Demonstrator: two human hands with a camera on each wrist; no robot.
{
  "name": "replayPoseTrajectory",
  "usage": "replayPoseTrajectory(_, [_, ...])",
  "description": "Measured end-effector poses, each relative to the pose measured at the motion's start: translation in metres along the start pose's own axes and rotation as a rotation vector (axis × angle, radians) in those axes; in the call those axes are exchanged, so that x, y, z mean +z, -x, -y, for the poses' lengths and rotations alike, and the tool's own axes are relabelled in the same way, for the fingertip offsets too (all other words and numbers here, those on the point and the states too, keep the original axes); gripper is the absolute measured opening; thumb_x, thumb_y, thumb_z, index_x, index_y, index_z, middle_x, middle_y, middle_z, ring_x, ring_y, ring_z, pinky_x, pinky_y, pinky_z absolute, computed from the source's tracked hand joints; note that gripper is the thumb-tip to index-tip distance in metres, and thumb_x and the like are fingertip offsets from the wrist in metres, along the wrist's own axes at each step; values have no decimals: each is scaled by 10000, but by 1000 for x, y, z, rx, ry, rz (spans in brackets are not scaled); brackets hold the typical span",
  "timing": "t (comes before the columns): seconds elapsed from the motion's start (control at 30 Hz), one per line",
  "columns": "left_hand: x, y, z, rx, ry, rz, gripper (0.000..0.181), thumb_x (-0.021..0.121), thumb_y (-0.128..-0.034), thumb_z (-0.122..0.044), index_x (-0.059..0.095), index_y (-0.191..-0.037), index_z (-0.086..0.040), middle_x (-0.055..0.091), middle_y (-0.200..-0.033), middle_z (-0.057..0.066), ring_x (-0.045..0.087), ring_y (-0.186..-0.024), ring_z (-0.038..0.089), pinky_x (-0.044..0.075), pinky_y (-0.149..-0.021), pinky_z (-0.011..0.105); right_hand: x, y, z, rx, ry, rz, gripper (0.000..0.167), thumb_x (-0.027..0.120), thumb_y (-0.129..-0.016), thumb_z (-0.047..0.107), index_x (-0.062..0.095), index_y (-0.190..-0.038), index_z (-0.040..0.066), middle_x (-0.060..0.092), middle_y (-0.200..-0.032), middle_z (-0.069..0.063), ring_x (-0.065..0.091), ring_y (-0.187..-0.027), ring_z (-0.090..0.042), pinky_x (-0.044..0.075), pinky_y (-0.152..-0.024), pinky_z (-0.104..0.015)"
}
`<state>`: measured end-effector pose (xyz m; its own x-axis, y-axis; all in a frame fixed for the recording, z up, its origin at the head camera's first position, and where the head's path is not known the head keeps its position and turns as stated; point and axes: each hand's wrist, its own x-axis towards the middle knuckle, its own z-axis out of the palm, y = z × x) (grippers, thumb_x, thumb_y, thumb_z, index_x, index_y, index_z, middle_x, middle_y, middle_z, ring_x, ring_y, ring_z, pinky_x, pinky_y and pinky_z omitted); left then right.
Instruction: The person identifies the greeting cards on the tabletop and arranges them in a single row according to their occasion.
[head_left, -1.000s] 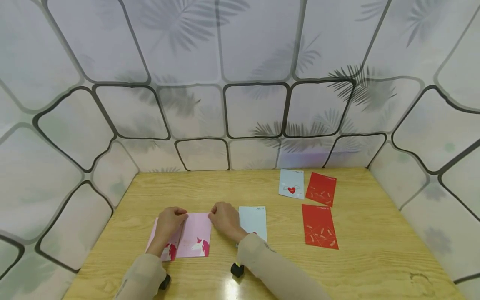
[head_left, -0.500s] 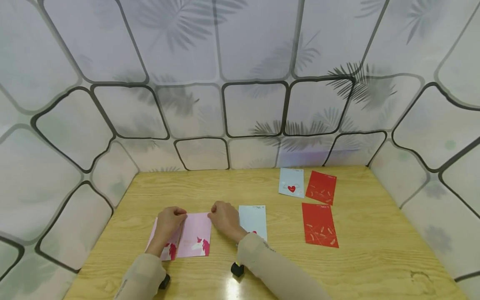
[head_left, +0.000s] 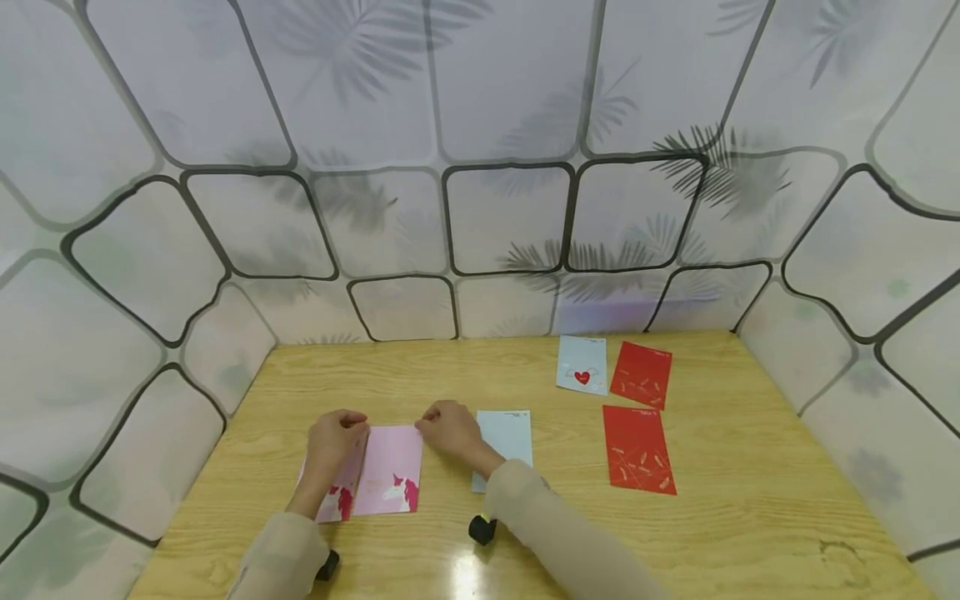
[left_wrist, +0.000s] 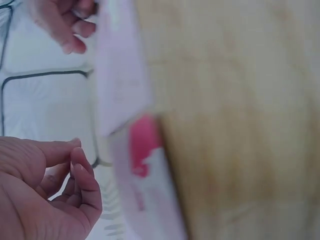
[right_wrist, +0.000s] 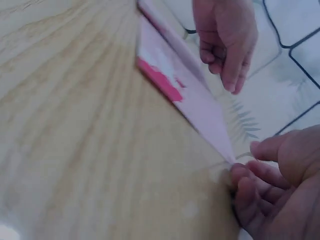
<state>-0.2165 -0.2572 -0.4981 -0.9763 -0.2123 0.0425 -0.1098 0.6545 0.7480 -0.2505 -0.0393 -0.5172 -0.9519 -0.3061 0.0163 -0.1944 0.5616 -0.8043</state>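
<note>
Two pink unicorn cards lie side by side at the front left of the table. My left hand (head_left: pixel 332 443) is over the top of the left pink card (head_left: pixel 343 492), covering much of it. In the left wrist view its thumb and forefinger meet, with no card seen between them. My right hand (head_left: pixel 452 431) is at the upper right corner of the right pink card (head_left: pixel 390 471). In the right wrist view a curled fingertip (right_wrist: pixel 240 172) touches that corner, while the thumb (right_wrist: pixel 265 149) stands apart from it.
A light blue card (head_left: pixel 506 437) lies partly under the right forearm. Farther back are another light blue card with a heart (head_left: pixel 582 365) and a red card (head_left: pixel 641 375). A larger red card (head_left: pixel 639 450) lies in front of them. Patterned fabric walls (head_left: pixel 510 221) edge the wooden table (head_left: pixel 750 500).
My left hand has shifted slightly left, off the right pink card's upper left corner. The right forearm has moved a little to the right. The cards look unmoved.
</note>
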Motion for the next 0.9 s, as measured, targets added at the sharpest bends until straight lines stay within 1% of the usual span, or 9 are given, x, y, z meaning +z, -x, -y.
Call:
replayPoseTrajectory(0.07, [-4, 1, -3, -1, 29, -2, 174, 701, -941, -44, 737, -1044, 91, 743, -906, 181, 681, -722, 200, 503, -587, 216, -9, 0, -1, -18, -79, 68, 183, 694, -995, 215, 762, -1029, 49, 699, -776, -31, 585, -610, -106, 472, -549, -251])
replayPoseTrajectory(0.13, [-9, 2, -6, 10, 39, 5, 181, 696, -954, -48, 732, -1058, 96, 742, -906, 182, 683, -710, 196, 498, -576, 219, -18, 0, -3, -38, -149, 115, 185, 677, -1008, 188, 758, -1064, 30, 705, -794, -69, 611, -608, -143, 483, -533, -247])
replayPoseTrajectory(0.23, [-15, 2, -12, 26, 20, 10, 193, 697, -964, -73, 736, -1071, 83, 743, -903, 166, 681, -700, 179, 492, -573, 232, -31, 2, -3, -50, -188, 140, 200, 665, -1018, 198, 751, -1096, 35, 718, -889, -102, 667, -701, -206, 508, -572, -234])
replayPoseTrajectory(0.33, [-21, 3, -20, 46, 6, 6, 210, 698, -971, -99, 739, -1090, 69, 746, -925, 168, 690, -717, 179, 497, -588, 236, -46, 5, 0, -63, -215, 147, 244, 651, -1031, 203, 734, -1152, 7, 724, -991, -172, 700, -813, -327, 522, -607, -264])
replayPoseTrajectory(0.4, [-24, 4, -25, 53, 8, 7, 225, 691, -984, -116, 738, -1116, 60, 747, -957, 173, 705, -748, 194, 505, -603, 231, -54, 7, 2, -75, -227, 148, 281, 641, -1041, 213, 715, -1192, -13, 716, -1034, -201, 697, -863, -383, 539, -631, -301])
replayPoseTrajectory(0.47, [-26, 5, -32, 62, 18, 11, 235, 683, -995, -122, 731, -1139, 58, 746, -988, 186, 717, -787, 224, 516, -619, 232, -62, 9, 4, -85, -236, 143, 304, 631, -1050, 222, 702, -1221, -19, 709, -1060, -220, 690, -891, -408, 556, -657, -346])
replayPoseTrajectory(0.67, [-31, 10, -52, 84, 40, 26, 266, 678, -1016, -165, 725, -1186, 35, 747, -1036, 178, 718, -859, 261, 513, -642, 243, -83, 14, 5, -100, -251, 100, 285, 624, -1056, 239, 707, -1230, 29, 705, -1077, -213, 683, -887, -353, 584, -735, -468])
replayPoseTrajectory(0.77, [-30, 12, -61, 101, 59, 22, 260, 680, -1016, -163, 727, -1185, 29, 749, -1046, 172, 718, -870, 263, 502, -633, 238, -94, 18, 6, -105, -259, 80, 281, 629, -1053, 242, 707, -1229, 37, 717, -1057, -149, 679, -895, -343, 577, -763, -522])
replayPoseTrajectory(0.9, [-30, 15, -69, 111, 90, 16, 245, 685, -1014, -160, 733, -1174, 20, 748, -1061, 169, 717, -882, 274, 486, -613, 229, -106, 25, 7, -105, -260, 59, 280, 634, -1050, 245, 706, -1232, 45, 716, -1017, -51, 675, -915, -359, 576, -765, -513])
